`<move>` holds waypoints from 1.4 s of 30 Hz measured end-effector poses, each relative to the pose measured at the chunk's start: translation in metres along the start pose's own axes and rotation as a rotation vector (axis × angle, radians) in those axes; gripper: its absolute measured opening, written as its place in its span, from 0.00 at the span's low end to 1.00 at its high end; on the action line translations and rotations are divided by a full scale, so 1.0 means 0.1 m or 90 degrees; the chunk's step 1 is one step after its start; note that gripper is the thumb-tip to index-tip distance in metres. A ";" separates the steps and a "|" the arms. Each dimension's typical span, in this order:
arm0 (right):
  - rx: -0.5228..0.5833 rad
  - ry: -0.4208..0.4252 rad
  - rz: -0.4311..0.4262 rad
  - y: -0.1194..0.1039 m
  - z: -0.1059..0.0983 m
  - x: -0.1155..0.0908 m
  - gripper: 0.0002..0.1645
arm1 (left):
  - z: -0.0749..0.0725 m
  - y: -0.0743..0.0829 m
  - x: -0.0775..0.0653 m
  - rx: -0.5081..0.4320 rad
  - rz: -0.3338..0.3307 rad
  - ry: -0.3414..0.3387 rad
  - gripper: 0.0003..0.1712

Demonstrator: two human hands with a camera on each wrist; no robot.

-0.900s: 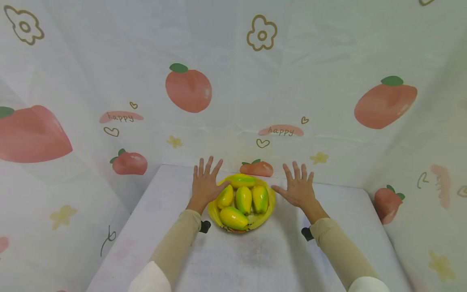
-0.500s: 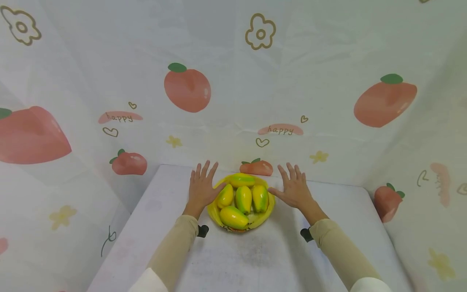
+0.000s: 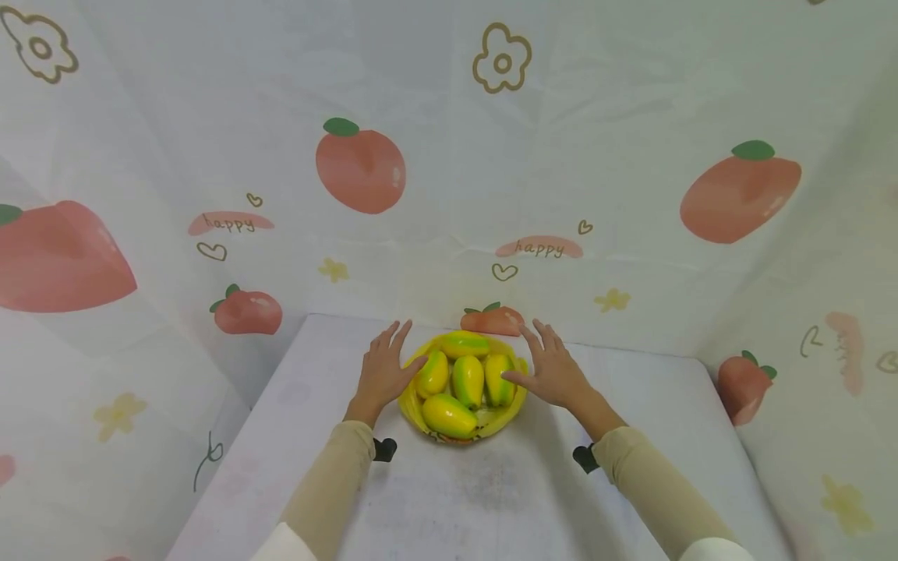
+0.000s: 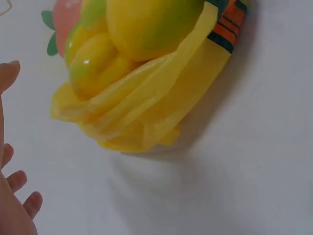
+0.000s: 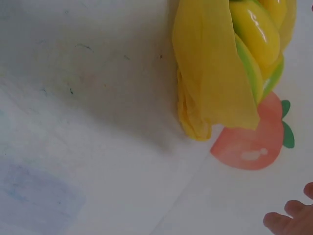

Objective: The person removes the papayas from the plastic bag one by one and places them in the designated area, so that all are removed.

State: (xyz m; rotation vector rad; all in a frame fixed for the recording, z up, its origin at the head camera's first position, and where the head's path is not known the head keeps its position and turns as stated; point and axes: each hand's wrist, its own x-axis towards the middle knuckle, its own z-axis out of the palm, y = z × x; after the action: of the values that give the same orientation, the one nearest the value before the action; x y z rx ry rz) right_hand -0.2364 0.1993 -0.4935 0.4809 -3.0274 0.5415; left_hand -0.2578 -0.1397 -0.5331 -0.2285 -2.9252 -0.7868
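Note:
A yellow plastic bag (image 3: 503, 419) stands on the table with its mouth spread wide; in the left wrist view its side (image 4: 156, 103) carries a dark green and orange print. Inside lie several glossy yellow-green fruits shaped like mangoes or papayas, one of them a middle fruit (image 3: 467, 382). My left hand (image 3: 381, 372) is at the bag's left side, fingers extended and thumb over its rim. Opposite it is my right hand (image 3: 554, 374), thumb reaching over the right-hand fruit. Both hands hold nothing. The wrist views show a gap between fingers and bag.
The white table (image 3: 449, 506) runs under the bag, its back edge meeting a white cloth wall (image 3: 435, 265) printed with fruit and flowers. Cloth walls also rise at left and right. A black strap end (image 3: 384, 449) shows at my left wrist.
Both hands have come lower and nearer me, and the right one has moved left toward the bag. Their spread fingers have drawn closer together. The bag and fruits stay in place.

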 end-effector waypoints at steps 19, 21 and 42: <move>0.130 -0.003 -0.056 -0.28 0.20 -0.11 0.59 | 0.18 -0.19 -0.05 -0.196 -0.029 -0.077 0.44; 0.144 -0.014 -0.053 -0.32 0.23 -0.12 0.58 | 0.20 -0.20 -0.05 -0.222 -0.029 -0.079 0.43; 0.222 -0.063 -0.086 -0.59 0.51 -0.21 0.56 | 0.36 -0.32 -0.16 -0.383 -0.109 -0.092 0.35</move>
State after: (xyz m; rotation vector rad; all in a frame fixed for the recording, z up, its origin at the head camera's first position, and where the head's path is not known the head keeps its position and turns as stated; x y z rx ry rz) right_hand -0.1971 0.1354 -0.5237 0.7402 -2.9658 1.0721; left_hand -0.2494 -0.1509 -0.5825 -0.0788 -2.7699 -1.7321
